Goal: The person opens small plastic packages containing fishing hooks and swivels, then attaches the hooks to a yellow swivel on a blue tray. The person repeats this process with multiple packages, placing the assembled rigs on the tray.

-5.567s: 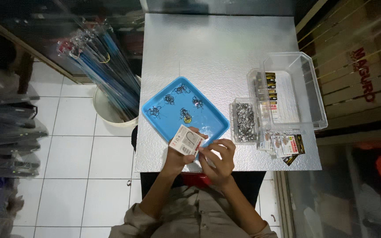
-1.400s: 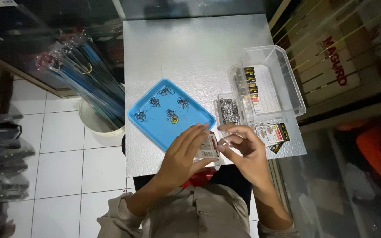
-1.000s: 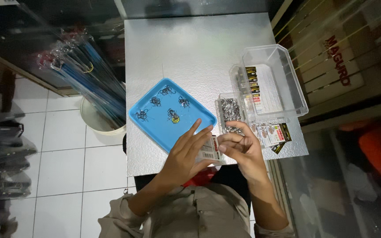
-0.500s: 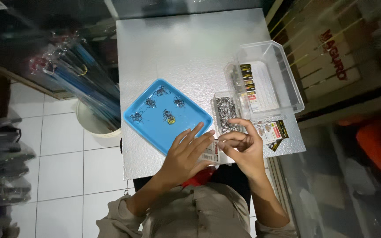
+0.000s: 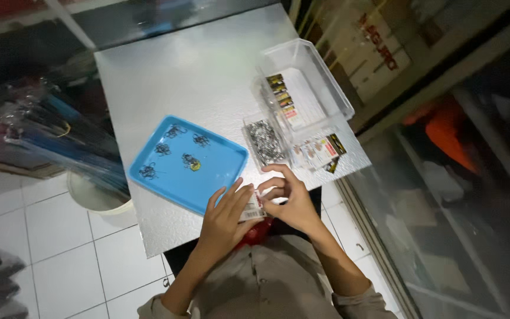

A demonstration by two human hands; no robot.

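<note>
both hands now nearer small clear tub of metal bits | left hand and right hand pinching small packet at table edge | blue tray just beside (small dark clusters inside)

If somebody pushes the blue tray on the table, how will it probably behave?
The blue tray looks thin, shallow and flat-bottomed, so it would probably slide on the smooth table rather than tip. It holds only a few small dark hooks, so it is likely light. Those loose pieces might shift or rattle if pushed quickly.
</note>
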